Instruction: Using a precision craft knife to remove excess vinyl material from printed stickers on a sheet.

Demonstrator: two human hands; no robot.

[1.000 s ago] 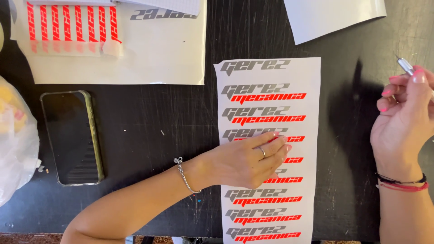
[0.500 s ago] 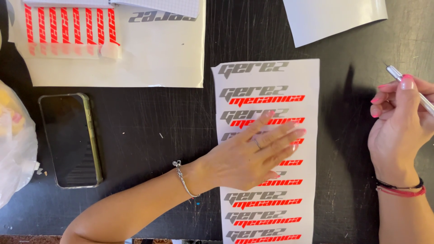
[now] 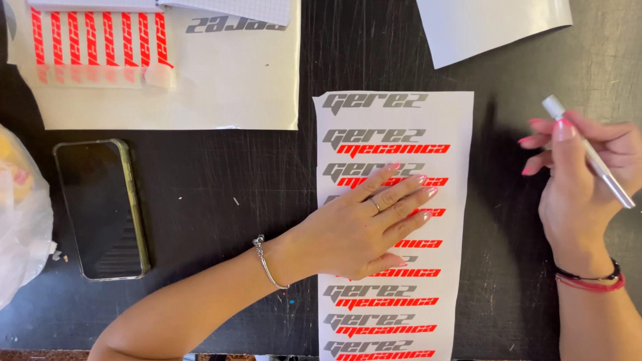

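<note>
Table (image 3: 221,200), dark and scratched, is carrying everything, with bare room showing between the phone and the strip and again between the strip and the right hand. Sheet (image 3: 227,80) at upper left is lying flat, its lower edge just above the phone, and a second white sheet (image 3: 488,30) is running off the top edge. Strip (image 3: 394,227) of grey and red decals is lying lengthwise at centre, its bottom running out of view. Left hand (image 3: 364,227) is pressing flat on the strip's middle, fingers (image 3: 408,197) spread and released, grasping nothing. Right hand (image 3: 578,180) is hovering well apart from the strip's right edge, fingers grasping a slim silver knife (image 3: 588,152) tilted up-left. Phone (image 3: 100,207) is resting dark-screened at left, beside a plastic bag (image 3: 20,214) at the left edge.
</note>
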